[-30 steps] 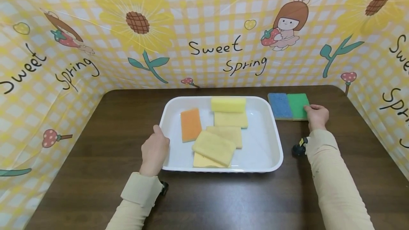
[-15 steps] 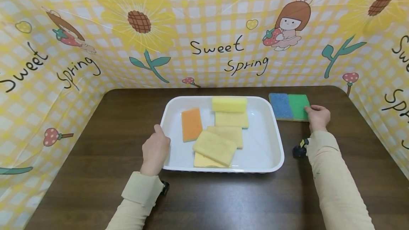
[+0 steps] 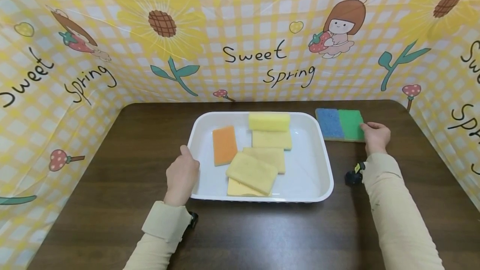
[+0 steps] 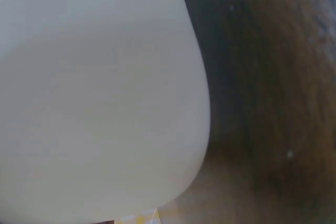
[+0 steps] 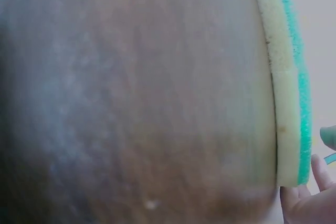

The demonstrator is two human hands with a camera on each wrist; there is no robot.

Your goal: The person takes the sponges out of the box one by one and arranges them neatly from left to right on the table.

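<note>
My left hand point(image 3: 182, 178) grips the left rim of a white tray point(image 3: 307, 197), its thumb along the rim and the other fingers mostly hidden. The tray's pale outer wall point(image 4: 105, 108) fills much of the left wrist view. At the back right, my right hand point(image 3: 376, 136) touches the right end of a green-topped sponge point(image 3: 350, 124). That sponge lies flat against a blue-topped sponge point(image 3: 330, 124). In the right wrist view, the right hand's fingers point(image 5: 310, 203) meet the sponge's end point(image 5: 289, 140), while the thumb stands apart from it.
Inside the tray lie an orange-topped sponge point(image 3: 225, 145), a yellow sponge standing on edge point(image 3: 269, 122) and several flat yellow sponges point(image 3: 252, 173), some overlapping. Patterned cloth point(image 3: 243, 24) walls the brown table point(image 3: 93, 186) at the back and sides.
My right hand has shifted slightly to the right at the green sponge's end. The left hand, the tray and its sponges stay in place; the head view shifts slightly.
</note>
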